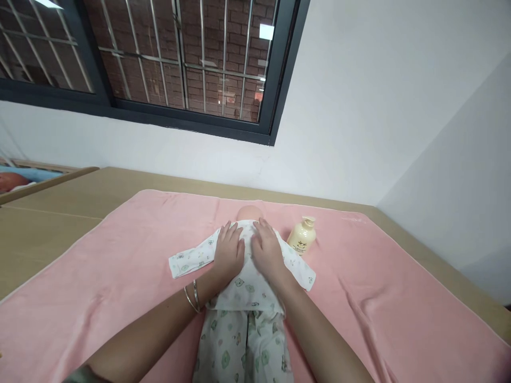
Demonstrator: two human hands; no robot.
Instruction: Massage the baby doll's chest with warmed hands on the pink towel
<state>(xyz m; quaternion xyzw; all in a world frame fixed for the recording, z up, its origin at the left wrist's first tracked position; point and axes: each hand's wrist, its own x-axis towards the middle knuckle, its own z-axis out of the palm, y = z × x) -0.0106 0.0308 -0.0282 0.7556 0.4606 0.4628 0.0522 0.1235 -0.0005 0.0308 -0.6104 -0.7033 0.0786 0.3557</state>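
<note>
A baby doll [255,284] in a white long-sleeved top and trousers with a green print lies stretched out in front of me. The top of its bald head [249,213] shows at the far end, and its sleeves spread out to both sides. My left hand [230,250] rests flat on the left of the doll's upper body, fingers extended. On the right of the upper body lies my right hand [266,249], also flat, with its fingers pointing toward the head. Neither hand grips anything. Beyond the doll's right-hand sleeve is a pale yellow pump bottle [302,235].
A pink blanket [131,266] with some creases covers much of the wooden table [59,213]. Behind it are a white wall [339,106] and a dark-framed window [191,114] with metal bars. At the far left, a wooden-edged compartment [48,183] holds something blue and something reddish-brown.
</note>
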